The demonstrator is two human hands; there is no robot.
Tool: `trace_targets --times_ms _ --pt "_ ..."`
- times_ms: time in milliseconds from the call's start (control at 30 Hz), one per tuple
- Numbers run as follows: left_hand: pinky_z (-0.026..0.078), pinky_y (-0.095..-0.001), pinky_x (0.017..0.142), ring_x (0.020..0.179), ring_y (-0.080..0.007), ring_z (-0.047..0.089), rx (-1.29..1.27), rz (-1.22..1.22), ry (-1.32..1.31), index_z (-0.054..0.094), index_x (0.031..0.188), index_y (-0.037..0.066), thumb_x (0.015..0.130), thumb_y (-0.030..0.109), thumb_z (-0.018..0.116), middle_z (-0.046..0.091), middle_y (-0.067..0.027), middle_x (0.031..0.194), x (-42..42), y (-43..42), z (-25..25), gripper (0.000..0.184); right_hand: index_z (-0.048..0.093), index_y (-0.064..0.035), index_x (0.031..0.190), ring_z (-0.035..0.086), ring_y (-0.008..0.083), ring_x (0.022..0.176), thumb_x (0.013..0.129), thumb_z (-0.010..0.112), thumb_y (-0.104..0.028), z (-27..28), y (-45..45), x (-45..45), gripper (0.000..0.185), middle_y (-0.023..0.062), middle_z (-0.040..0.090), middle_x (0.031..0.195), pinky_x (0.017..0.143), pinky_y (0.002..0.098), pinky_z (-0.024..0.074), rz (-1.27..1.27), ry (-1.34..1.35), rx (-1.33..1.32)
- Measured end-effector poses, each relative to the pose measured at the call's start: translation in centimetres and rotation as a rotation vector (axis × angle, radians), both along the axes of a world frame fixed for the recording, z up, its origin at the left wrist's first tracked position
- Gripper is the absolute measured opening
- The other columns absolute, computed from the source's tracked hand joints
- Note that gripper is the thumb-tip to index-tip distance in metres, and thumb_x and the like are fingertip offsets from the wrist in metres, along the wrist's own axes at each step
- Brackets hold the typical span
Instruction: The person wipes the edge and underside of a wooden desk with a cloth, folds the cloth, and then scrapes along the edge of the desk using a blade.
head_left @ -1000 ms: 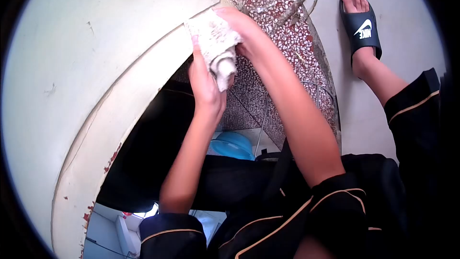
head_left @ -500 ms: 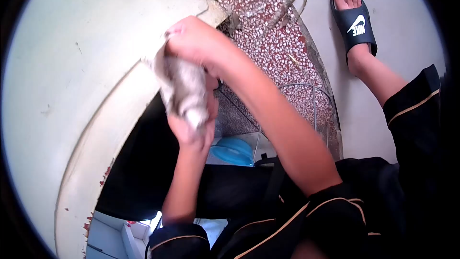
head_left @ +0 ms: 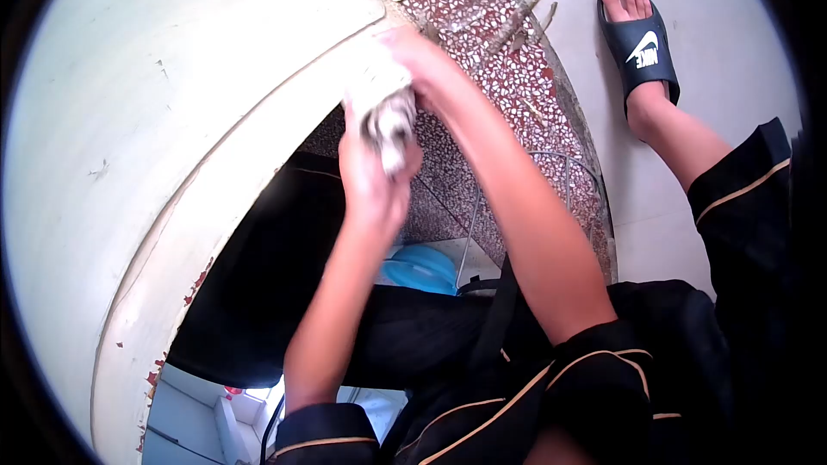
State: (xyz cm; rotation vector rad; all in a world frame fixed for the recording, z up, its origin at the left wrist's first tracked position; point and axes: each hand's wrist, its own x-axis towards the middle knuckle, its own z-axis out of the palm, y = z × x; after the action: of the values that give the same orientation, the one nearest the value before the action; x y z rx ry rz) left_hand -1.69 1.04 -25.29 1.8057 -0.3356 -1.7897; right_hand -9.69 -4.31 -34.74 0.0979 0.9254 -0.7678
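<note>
A crumpled whitish cloth (head_left: 383, 90) with grey stains hangs between my two hands, bunched and twisted. My left hand (head_left: 375, 185) is closed round its lower end, with a bit of cloth sticking out by the fingers. Higher up, my right hand (head_left: 413, 56) grips the upper part; its fingertips are blurred and partly hidden. Both hands are beside the edge of a large pale panel (head_left: 172, 77), which has dark scuffs and chipped paint along its rim.
Speckled red terrazzo (head_left: 465, 26) lies past the hands, with sticks (head_left: 534, 0) at its border. Below are a blue basin (head_left: 420, 269) and a thin wire frame (head_left: 564, 181). A foot in a black slide sandal (head_left: 642, 47) rests on pale floor at right.
Both hands have moved right with the cloth, the left one also upward. The cloth is bunched more compactly. The view has shifted slightly over the panel.
</note>
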Motion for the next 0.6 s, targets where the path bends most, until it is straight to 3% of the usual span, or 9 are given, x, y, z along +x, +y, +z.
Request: trace_targets --times_ms 33,133,167,200,233,300,400,533,600 --pt "0.036 -0.0210 0.037 0.047 -0.0087 0.047 -0.031 0.026 -0.214 0.049 0.109 0.002 0.101 0.036 0.036 0.056 -0.0040 0.078 -1.4 0.9 1.7 0.038 0.063 0.0024 0.081 0.064 0.0158 0.061 0.079 0.053 -0.006 0.5 0.1 0.0 0.013 0.0118 0.066 0.073 0.051 0.0264 0.0527 0.101 -0.018 -0.253" --pt "0.038 -0.0215 0.037 0.051 -0.0092 0.052 -0.088 0.049 -0.159 0.049 0.116 0.003 0.099 0.031 0.038 0.058 -0.0038 0.081 0.2 2.7 3.4 0.034 0.061 0.0043 0.080 0.062 0.0178 0.057 0.078 0.051 -0.006 4.4 -0.7 -0.7 0.014 0.0143 0.065 0.073 0.048 0.0284 0.0527 0.317 0.206 -0.620" --pt "0.038 -0.0217 0.036 0.050 -0.0091 0.052 -0.054 0.087 0.010 0.050 0.115 0.003 0.100 0.031 0.038 0.058 -0.0037 0.080 0.2 2.2 3.5 0.033 0.061 0.0043 0.080 0.062 0.0178 0.057 0.078 0.051 -0.006 3.6 -0.4 -0.7 0.014 0.0143 0.065 0.073 0.048 0.0284 0.0527 0.325 0.200 -0.620" --pt "0.036 -0.0219 0.035 0.046 -0.0086 0.048 0.046 0.063 -0.175 0.051 0.111 0.003 0.100 0.031 0.036 0.057 -0.0027 0.076 -0.5 1.2 2.1 0.033 0.061 0.0057 0.083 0.062 0.0183 0.057 0.080 0.050 -0.006 2.3 0.0 -0.9 0.017 0.0153 0.065 0.074 0.048 0.0295 0.0529 0.236 0.149 -0.358" --pt "0.035 -0.0225 0.035 0.046 -0.0088 0.049 0.050 0.002 0.097 0.053 0.105 0.003 0.101 0.032 0.035 0.056 -0.0021 0.074 1.4 0.8 -0.4 0.034 0.061 0.0070 0.086 0.062 0.0188 0.056 0.082 0.048 -0.006 1.2 0.4 -1.1 0.019 0.0164 0.065 0.074 0.048 0.0307 0.0532 0.147 0.099 -0.101" --pt "0.037 -0.0235 0.037 0.050 -0.0098 0.053 -0.067 -0.082 0.238 0.055 0.103 0.003 0.101 0.033 0.035 0.058 -0.0022 0.076 2.3 1.9 -2.6 0.036 0.063 0.0077 0.090 0.063 0.0178 0.057 0.084 0.046 -0.005 0.0 1.6 -0.7 0.022 0.0149 0.065 0.073 0.048 0.0294 0.0525 -0.057 -0.134 0.001" --pt "0.043 -0.0236 0.043 0.062 -0.0103 0.058 -0.069 0.034 -0.234 0.053 0.115 0.000 0.101 0.032 0.035 0.061 -0.0047 0.085 -0.4 2.8 1.8 0.040 0.066 0.0043 0.087 0.060 0.0163 0.059 0.078 0.050 0.000 3.7 0.2 -1.9 0.019 0.0109 0.065 0.071 0.050 0.0266 0.0488 0.330 0.227 -0.515" --pt "0.041 -0.0224 0.039 0.057 -0.0100 0.056 -0.023 0.017 -0.027 0.053 0.113 0.005 0.101 0.036 0.035 0.059 -0.0030 0.083 0.4 2.6 0.1 0.038 0.065 0.0060 0.092 0.065 0.0171 0.062 0.083 0.052 -0.005 0.0 1.3 0.2 0.020 0.0140 0.067 0.079 0.054 0.0301 0.0535 0.091 -0.084 -0.153" --pt "0.038 -0.0226 0.036 0.053 -0.0098 0.055 -0.080 0.074 -0.024 0.054 0.110 0.005 0.101 0.038 0.035 0.059 -0.0030 0.082 -0.6 3.0 -0.7 0.039 0.066 0.0072 0.091 0.066 0.0173 0.064 0.084 0.053 -0.007 -1.3 1.8 0.9 0.020 0.0135 0.068 0.080 0.056 0.0289 0.0537 0.093 -0.076 -0.285"
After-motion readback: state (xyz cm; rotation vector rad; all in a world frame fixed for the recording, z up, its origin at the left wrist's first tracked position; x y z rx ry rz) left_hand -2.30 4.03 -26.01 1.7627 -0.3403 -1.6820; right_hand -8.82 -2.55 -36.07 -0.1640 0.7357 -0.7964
